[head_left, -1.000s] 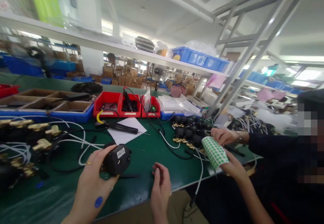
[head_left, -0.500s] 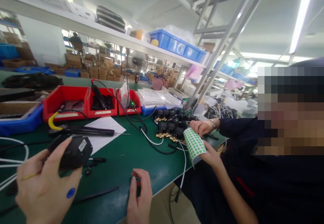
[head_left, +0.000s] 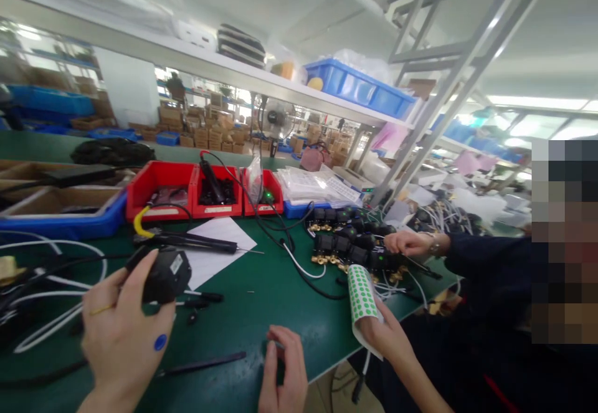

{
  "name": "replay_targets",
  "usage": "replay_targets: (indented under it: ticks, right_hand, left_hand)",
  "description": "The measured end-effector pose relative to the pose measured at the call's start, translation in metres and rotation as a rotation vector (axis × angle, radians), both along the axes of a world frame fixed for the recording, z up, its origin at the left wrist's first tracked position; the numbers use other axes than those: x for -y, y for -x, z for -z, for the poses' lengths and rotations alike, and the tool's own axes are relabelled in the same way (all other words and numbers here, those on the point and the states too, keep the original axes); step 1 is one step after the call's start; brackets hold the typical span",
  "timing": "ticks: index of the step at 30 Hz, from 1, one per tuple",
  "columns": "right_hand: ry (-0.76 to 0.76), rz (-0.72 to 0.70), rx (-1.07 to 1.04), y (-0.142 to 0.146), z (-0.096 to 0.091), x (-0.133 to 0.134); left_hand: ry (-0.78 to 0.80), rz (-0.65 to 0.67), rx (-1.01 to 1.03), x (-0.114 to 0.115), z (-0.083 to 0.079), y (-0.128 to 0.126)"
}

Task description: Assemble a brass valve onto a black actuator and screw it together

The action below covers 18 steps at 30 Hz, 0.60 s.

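My left hand (head_left: pixel 122 332) is closed round a black valve body (head_left: pixel 164 275) with a small white label, held just above the green table (head_left: pixel 261 301). A blue dot sticker sits on the back of that hand. My right hand (head_left: pixel 283 372) rests at the table's near edge with its fingers pinched together; what they hold is too small to make out. To my right a co-worker's hand (head_left: pixel 385 338) holds a curled sheet of green dot stickers (head_left: pixel 360 293). The co-worker's other hand (head_left: pixel 405 243) touches a cluster of black and brass valves (head_left: pixel 348 242).
Three red bins (head_left: pixel 200 189) and a blue tray (head_left: pixel 65 213) stand at the back. A white paper sheet (head_left: pixel 217 248), a black tool (head_left: pixel 187 242), white and black cables (head_left: pixel 56 257) and a black strip (head_left: pixel 205 363) lie on the table. Shelf above holds a blue crate (head_left: pixel 359 89).
My view has swung slightly left. The co-worker's sticker sheet has dropped lower and nearer to me, and the other hand stays at the valves. My left hand still holds the black valve body.
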State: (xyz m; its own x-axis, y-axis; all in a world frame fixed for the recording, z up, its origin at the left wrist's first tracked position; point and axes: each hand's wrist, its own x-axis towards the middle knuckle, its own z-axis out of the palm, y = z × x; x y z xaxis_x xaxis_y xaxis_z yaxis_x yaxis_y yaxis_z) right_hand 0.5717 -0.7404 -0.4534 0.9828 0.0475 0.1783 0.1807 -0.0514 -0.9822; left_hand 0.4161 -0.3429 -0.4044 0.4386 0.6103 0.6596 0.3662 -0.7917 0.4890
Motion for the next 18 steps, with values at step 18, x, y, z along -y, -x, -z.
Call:
replay_targets:
  ticks: [18]
  right_hand:
    - [-0.073, 0.199, 0.033, 0.002, 0.035, -0.02]
  left_hand:
    - [-0.133, -0.079, -0.084, 0.008, -0.014, 0.004]
